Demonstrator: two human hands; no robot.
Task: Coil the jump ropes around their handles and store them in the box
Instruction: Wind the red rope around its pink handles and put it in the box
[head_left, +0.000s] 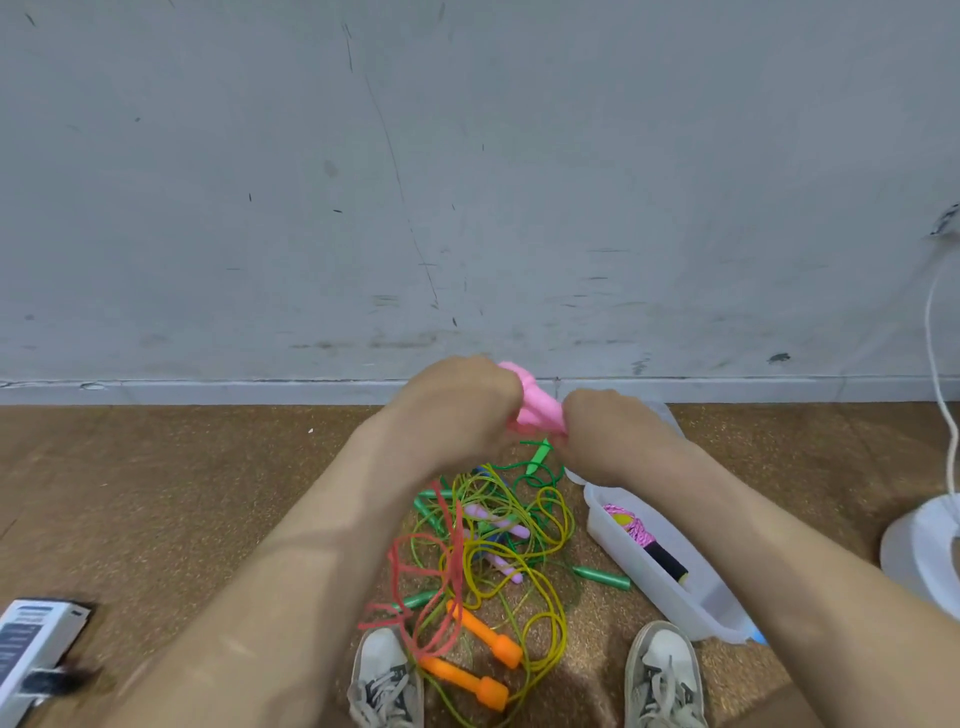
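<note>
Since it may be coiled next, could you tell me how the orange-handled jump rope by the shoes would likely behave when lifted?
The two orange plastic handles look rigid and light. Their cord seems to enter the tangled pile of coloured ropes, so it would likely hang floppy and drag neighbouring loops. The rounded handles might roll if nudged.

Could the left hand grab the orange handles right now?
Probably not yet: the left hand grips the pink rope, as does the right hand. The orange handles lie uncovered by the shoes, so once it lets go, likely yes.
</note>
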